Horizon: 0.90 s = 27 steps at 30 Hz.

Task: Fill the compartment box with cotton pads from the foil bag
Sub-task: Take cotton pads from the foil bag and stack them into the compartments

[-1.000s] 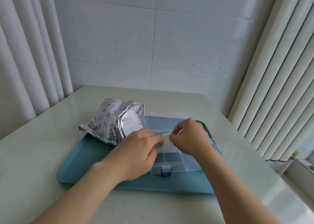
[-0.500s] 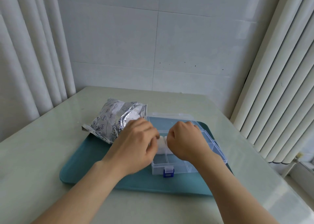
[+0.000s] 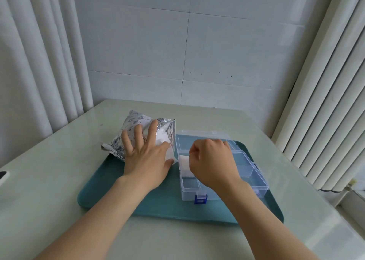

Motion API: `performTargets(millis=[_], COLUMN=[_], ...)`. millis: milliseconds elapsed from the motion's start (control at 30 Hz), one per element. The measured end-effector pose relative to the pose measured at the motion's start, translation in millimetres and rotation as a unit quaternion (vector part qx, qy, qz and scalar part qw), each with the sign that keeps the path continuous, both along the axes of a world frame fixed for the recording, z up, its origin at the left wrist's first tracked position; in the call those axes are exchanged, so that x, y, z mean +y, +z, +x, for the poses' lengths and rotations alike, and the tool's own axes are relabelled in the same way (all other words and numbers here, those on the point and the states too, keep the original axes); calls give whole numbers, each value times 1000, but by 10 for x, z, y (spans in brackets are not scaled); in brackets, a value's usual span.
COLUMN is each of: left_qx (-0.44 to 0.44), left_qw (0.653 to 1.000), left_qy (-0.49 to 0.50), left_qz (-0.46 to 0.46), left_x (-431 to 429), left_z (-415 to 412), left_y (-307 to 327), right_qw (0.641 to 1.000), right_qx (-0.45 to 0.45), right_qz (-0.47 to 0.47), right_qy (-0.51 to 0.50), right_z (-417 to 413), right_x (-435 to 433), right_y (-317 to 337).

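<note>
Pads (image 3: pixel 184 166) beside right hand (image 3: pixel 212 164), in box (image 3: pixel 246 173)

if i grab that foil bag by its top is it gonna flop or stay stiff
The foil bag would probably flop and crinkle: its surface is creased. It looks light for its bulk, with soft white cotton pads showing at the open mouth. Tipped, pads could spill out.
</note>
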<state>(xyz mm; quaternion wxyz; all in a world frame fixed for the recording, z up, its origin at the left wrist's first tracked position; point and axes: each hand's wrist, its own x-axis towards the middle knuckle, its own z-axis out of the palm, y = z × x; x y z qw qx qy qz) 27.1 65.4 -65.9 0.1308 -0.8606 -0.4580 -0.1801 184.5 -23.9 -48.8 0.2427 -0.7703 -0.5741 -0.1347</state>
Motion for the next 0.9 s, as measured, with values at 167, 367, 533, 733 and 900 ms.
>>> performTargets(millis=[167, 367, 533, 733, 900], left_qx=[-28, -36, -35, -133, -215], left_qw=[999, 998, 998, 985, 963], left_qy=[8, 45, 33, -28, -86], left_qz=[18, 23, 45, 104, 140], left_x=[-48, -33, 40, 66, 42], left_z=[9, -3, -20, -35, -44], left_y=[14, 37, -12, 56, 122], right_qw=[1000, 1000, 1000, 999, 999], right_qx=[9, 16, 22, 37, 46], right_qz=[-8, -11, -11, -7, -9], right_qy=[4, 5, 0, 4, 3], right_z=[-18, -54, -60, -64, -68], right_x=[-21, -45, -51, -63, -69], right_y=[15, 56, 66, 87, 100])
